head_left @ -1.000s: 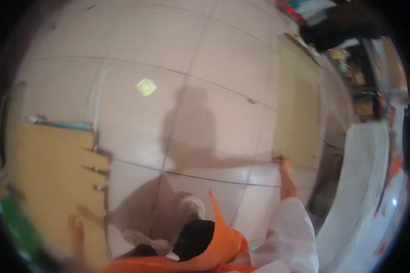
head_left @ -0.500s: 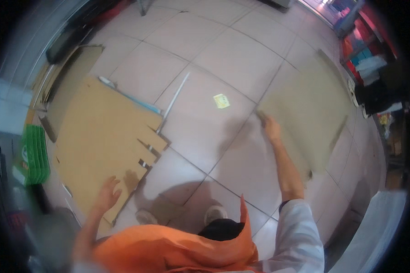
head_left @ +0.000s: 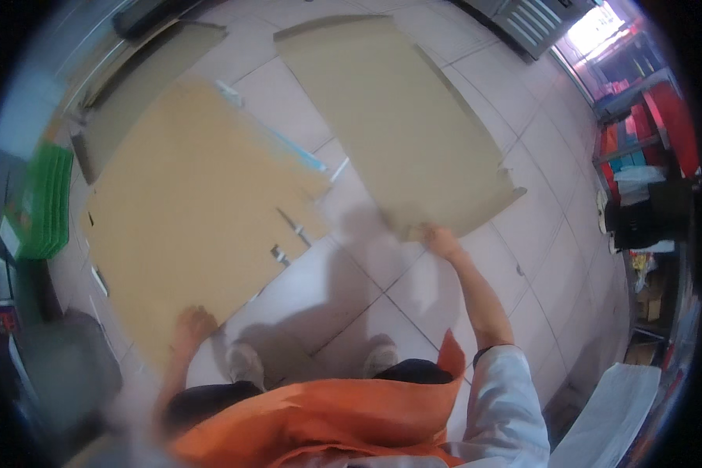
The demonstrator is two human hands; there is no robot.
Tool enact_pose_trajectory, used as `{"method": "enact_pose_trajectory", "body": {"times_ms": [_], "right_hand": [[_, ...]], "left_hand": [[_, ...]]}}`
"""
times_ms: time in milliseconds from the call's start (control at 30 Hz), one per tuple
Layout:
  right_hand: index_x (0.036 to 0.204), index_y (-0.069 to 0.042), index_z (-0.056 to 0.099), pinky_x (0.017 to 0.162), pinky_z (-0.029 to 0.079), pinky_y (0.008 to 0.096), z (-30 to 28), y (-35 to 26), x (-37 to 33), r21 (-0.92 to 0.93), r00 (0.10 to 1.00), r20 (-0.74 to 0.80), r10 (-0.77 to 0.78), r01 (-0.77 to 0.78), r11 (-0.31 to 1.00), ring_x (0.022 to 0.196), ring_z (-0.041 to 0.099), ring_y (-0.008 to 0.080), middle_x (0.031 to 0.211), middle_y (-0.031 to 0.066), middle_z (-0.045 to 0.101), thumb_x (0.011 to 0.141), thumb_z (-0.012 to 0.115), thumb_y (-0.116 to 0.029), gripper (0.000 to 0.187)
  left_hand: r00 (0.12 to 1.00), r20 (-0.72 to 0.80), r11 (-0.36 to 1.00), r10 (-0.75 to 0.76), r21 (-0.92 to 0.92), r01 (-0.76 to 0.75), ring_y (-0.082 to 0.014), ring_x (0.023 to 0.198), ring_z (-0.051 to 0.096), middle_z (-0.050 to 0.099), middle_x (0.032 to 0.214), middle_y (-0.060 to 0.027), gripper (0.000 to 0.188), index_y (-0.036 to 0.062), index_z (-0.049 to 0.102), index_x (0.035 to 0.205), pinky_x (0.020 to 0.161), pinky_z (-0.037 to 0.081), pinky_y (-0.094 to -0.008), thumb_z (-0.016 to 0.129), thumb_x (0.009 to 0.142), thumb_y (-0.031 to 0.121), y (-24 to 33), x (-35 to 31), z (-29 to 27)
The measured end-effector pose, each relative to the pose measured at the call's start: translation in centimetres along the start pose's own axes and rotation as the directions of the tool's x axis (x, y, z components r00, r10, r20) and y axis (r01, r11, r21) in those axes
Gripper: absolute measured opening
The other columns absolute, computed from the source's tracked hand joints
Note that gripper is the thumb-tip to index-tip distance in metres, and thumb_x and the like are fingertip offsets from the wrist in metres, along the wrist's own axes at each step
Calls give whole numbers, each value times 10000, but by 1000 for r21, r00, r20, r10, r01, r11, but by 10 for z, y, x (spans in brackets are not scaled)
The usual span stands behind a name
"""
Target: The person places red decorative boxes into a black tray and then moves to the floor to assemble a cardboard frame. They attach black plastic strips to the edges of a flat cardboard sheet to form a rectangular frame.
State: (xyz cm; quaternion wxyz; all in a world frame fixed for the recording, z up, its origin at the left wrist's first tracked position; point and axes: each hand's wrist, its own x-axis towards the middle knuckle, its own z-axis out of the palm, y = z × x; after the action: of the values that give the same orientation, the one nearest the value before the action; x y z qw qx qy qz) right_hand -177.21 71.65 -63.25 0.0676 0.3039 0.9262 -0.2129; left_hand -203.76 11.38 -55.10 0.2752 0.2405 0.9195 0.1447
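Observation:
My right hand [head_left: 442,240] is closed on the near edge of a long grey-brown cardboard sheet [head_left: 398,117], which stretches away from me above the tiled floor. The sheet's side edges show folded flaps. To its left lies a larger tan cardboard sheet [head_left: 203,179], with slits cut near its right edge and a blue-white strip [head_left: 288,148] along its far right side. My left hand [head_left: 195,324] is at the near right edge of this tan sheet. Its fingers look curled but are blurred, and whether they grip the edge I cannot tell.
Another brown cardboard piece [head_left: 148,74] lies beyond the tan sheet at far left. Green plastic crates [head_left: 43,203] stand at the left. Shelving with red and black items [head_left: 647,203] lines the right side. A white panel [head_left: 612,413] is at near right.
My right hand has swung the grey-brown sheet leftward to beside the tan one, and a yellow card on the floor is no longer visible. My left hand's spread fingers have curled in. The view has shifted.

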Motion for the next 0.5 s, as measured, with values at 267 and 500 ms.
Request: {"method": "enact_pose_trajectory", "body": {"times_ms": [267,500], "right_hand": [[1060,-79,535,751,436,469,-18,-61,-7,-198,975,175,135,-100,975,882,545,411,926,228,586,815,466,-211,287],[1122,-53,501,900,384,406,-19,2,-15,-329,875,485,18,163,930,1095,459,343,1134,185,528,737,513,-52,385]], "left_hand": [[931,-354,995,-94,-19,93,-362,1157,400,418,1253,-221,430,-7,483,1155,958,340,-412,556,799,224,-82,-35,-9],[655,-589,865,-473,-172,471,-399,1047,433,473,1117,-246,570,-42,461,1114,896,340,-455,637,682,284,-197,-27,-7]]}}
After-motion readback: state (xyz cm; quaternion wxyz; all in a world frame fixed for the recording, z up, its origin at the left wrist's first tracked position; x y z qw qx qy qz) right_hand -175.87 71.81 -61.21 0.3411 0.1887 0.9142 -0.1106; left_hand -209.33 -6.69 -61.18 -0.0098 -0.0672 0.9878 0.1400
